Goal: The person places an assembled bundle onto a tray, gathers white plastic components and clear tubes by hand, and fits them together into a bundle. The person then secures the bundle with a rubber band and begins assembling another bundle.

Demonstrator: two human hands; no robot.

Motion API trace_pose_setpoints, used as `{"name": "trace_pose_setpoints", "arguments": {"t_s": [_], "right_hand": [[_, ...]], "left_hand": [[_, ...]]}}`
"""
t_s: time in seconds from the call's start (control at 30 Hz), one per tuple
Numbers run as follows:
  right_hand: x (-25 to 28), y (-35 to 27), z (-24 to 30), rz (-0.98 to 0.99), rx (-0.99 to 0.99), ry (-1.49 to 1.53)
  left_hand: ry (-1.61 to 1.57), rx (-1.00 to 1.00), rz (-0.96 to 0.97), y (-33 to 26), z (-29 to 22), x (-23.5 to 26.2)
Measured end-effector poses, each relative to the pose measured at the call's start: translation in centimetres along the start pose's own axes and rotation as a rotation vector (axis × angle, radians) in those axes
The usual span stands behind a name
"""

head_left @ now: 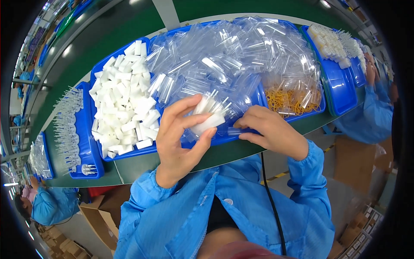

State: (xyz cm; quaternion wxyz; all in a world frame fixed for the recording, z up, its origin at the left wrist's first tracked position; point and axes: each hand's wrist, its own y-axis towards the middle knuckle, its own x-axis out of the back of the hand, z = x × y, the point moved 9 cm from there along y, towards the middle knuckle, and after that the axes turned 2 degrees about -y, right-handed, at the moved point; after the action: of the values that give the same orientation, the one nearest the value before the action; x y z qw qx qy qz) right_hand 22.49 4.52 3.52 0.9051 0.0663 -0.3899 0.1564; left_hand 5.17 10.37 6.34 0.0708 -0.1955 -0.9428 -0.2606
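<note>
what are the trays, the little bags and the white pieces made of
Trays: likely hard plastic, glossy blue, light glints on the rims.
Bags: thin clear plastic film, crinkled and shiny; you see through them.
White pieces: probably moulded plastic, opaque, dull white blocks. The left hand holds a few like them in a bag.

factory assembly line, long green workbench (129, 39), blue trays (86, 142) of plastic parts, coated workers (56, 205)
</note>
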Motion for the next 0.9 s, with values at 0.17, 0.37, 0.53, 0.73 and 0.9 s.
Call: {"name": "trace_pose_setpoints", "arguments": {"t_s": [0.17,0.37,0.53,0.73,0.9], "right_hand": [[2.5,-0.8,-0.2,-0.249,-0.050,0.339],[4.2,0.6,2.4,-0.774,0.167,0.887],[2.5,0.9,2.4,-0.700,0.113,0.836],[3.4,-0.1,1.9,-0.889,0.099,0.873],[2.2,0.2,2.1,-0.696,0.123,0.868]], "left_hand": [[-0.015,0.025,-0.007,0.3,-0.1,-0.1],[-0.208,0.111,0.041,0.1,0.0,-1.6],[-0.419,0.226,0.086,-0.9,1.0,-2.2],[-0.506,0.227,0.092,-1.3,0.7,-2.3],[-0.200,0.113,0.152,-1.1,-0.1,-1.7]]}}
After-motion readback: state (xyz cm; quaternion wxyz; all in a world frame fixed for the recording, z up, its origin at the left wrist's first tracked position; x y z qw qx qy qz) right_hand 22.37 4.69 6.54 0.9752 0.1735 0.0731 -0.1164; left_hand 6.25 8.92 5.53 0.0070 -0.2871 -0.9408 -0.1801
